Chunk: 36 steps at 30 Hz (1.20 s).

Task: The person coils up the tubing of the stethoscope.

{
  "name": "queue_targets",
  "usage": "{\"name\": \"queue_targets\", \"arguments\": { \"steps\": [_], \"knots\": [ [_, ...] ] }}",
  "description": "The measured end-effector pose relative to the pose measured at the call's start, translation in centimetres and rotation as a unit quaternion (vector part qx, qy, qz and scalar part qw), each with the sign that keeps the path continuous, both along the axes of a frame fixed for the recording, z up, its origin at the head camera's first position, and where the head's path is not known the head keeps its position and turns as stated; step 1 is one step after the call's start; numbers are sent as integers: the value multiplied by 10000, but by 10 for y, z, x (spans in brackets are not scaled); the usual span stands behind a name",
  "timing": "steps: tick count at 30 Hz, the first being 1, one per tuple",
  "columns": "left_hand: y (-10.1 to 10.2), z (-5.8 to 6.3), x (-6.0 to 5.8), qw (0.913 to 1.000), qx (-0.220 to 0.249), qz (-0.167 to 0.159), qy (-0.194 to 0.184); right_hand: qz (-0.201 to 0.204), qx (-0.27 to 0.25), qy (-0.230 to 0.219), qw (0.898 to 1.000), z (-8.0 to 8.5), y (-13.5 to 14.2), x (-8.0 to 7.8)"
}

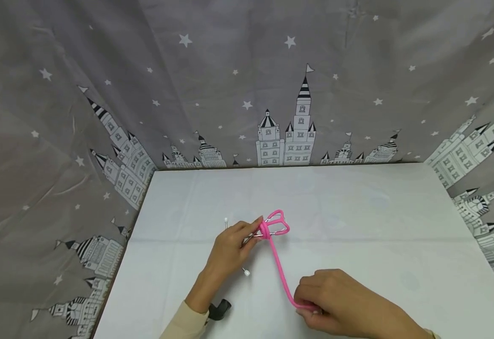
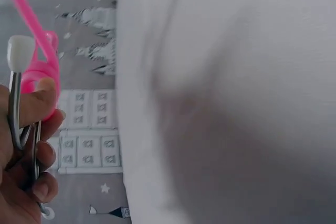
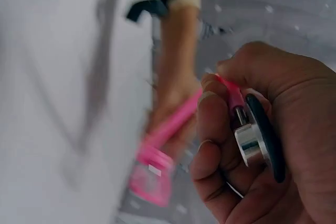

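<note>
A stethoscope with pink tubing (image 1: 279, 263) is stretched between two hands over the white table. The left hand (image 1: 231, 245) grips its metal ear tubes (image 2: 16, 108) and pinches the pink tubing where it is wound round them. White ear tips (image 1: 247, 272) stick out on either side of this hand, and a looped pink end (image 1: 281, 221) points away from it. Lower right, the right hand (image 1: 336, 301) curls round the other end of the tubing. In the right wrist view the round chest piece (image 3: 252, 142), silver with a dark rim, lies inside that hand's curled fingers.
The white table (image 1: 378, 212) extends around both hands. Grey cloth (image 1: 213, 56) printed with castles and stars rises behind it and at both sides. A dark strap piece (image 1: 220, 310) juts from the left wrist beside a cream sleeve (image 1: 187, 322).
</note>
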<state>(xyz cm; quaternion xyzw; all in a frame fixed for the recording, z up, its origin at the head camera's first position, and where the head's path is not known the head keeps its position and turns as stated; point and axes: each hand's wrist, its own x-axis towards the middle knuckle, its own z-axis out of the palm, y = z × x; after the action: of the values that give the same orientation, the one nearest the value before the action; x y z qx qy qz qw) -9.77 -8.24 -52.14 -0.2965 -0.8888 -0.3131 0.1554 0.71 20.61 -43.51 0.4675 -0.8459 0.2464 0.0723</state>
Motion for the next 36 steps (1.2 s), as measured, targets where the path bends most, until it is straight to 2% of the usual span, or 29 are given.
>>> {"name": "queue_targets", "arguments": {
  "steps": [3,6,9,14,19,29,36],
  "knots": [
    [3,-4,4,9990,-382,-190,111,-214,-69,816,9964,16,7,-12],
    [6,-4,10,9973,-629,-385,53,-500,106,1632,9853,32,14,-23],
    [12,-5,17,9943,-808,-684,-89,-770,389,1955,9769,44,20,-31],
    [24,-2,33,9861,-888,-1366,-321,-1344,954,1707,9714,51,33,-40],
    [30,3,47,9774,-1005,-1843,-251,-1678,945,1588,9684,40,43,-54],
    [41,12,63,9666,-838,-2419,-139,-1606,358,1384,9766,2,54,-78],
    [46,15,69,9639,-632,-2583,-109,-1519,184,839,9847,-32,54,-90]
  ]
}}
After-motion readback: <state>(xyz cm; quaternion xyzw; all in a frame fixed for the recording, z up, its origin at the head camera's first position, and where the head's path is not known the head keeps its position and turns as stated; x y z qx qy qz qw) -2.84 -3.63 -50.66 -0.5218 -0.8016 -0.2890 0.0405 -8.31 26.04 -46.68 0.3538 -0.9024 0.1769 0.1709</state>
